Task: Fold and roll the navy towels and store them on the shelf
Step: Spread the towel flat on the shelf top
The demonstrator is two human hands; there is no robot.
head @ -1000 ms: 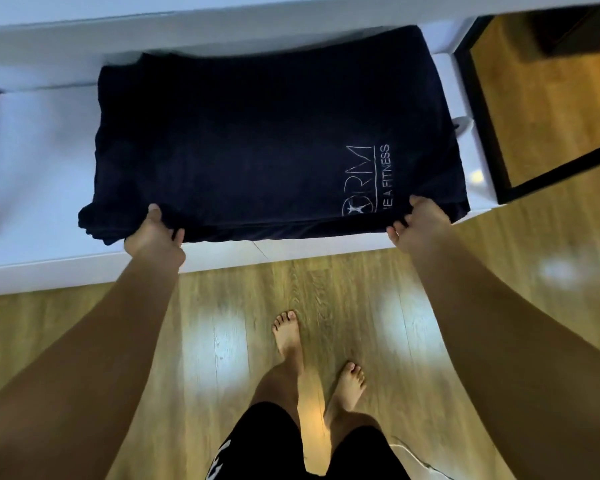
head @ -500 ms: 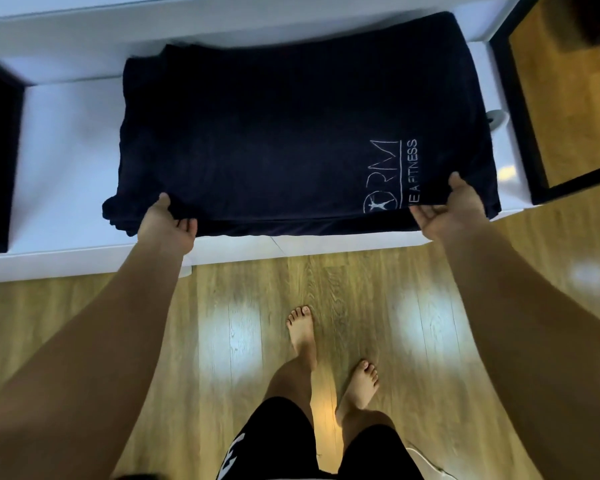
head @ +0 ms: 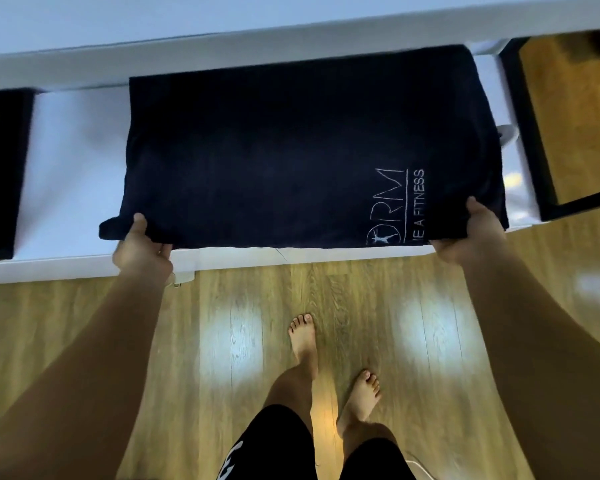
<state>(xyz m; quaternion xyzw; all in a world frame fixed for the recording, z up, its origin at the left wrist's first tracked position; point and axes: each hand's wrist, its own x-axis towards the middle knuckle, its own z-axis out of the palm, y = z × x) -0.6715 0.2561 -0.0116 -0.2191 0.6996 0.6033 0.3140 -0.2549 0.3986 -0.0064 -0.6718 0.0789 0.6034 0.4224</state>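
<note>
A folded navy towel (head: 291, 150) with a pale logo near its right end lies flat on a white bench (head: 70, 161). My left hand (head: 141, 249) grips the towel's near left corner, thumb on top and fingers curled under the edge. At the near right corner my right hand (head: 471, 232) holds the edge the same way, thumb over the cloth. Both arms reach forward from the bottom of the view.
A dark mat (head: 0, 168) sits at the bench's left end. A black-framed mirror (head: 568, 116) leans at the right. A small white object (head: 508, 133) lies by the towel's right side. Wooden floor (head: 243, 341) and my bare feet are below.
My thumbs have come over the towel's near edge and both hands now grip its corners. The view has shifted so the towel sits further right; the mat has come into sight.
</note>
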